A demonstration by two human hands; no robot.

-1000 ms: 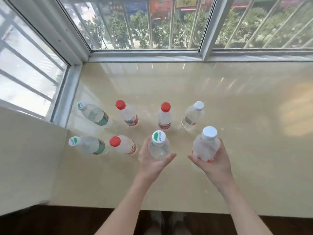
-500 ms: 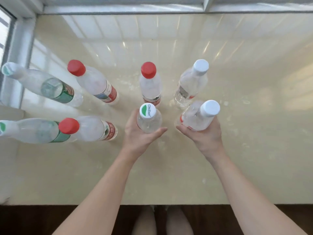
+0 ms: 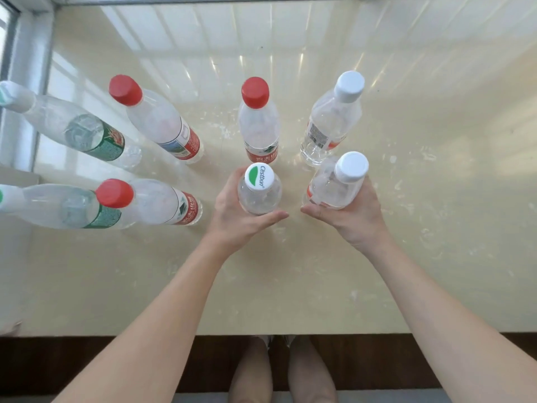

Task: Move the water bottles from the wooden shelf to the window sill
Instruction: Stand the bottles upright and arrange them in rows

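A: Where are the hands?
B: Both are over the cream window sill, near its middle. The left hand is wrapped around a clear water bottle with a white and green cap, thumb on the near side and fingers curled behind. The right hand is closed on a white-capped bottle, which tilts a little to the left at its base.

A: Do those two stand on the sill?
B: I cannot tell; the hands hide both bases, so they may be resting or just above it.

A: And the rest of the bottles?
B: Six stand free on the sill. In the far row, from left to right: a green-label bottle, a red-capped bottle, another red-capped one and a white-capped bottle with a barcode label. In the near row, to the left of the hands, there is a red-capped bottle, and a second green-label bottle at the left edge, partly behind it.

A: How close are the held ones to the others?
B: The bottle in the left hand sits just near of the middle red-capped one. The bottle in the right hand is just beside the barcode bottle. An aluminium window frame runs along the far left.
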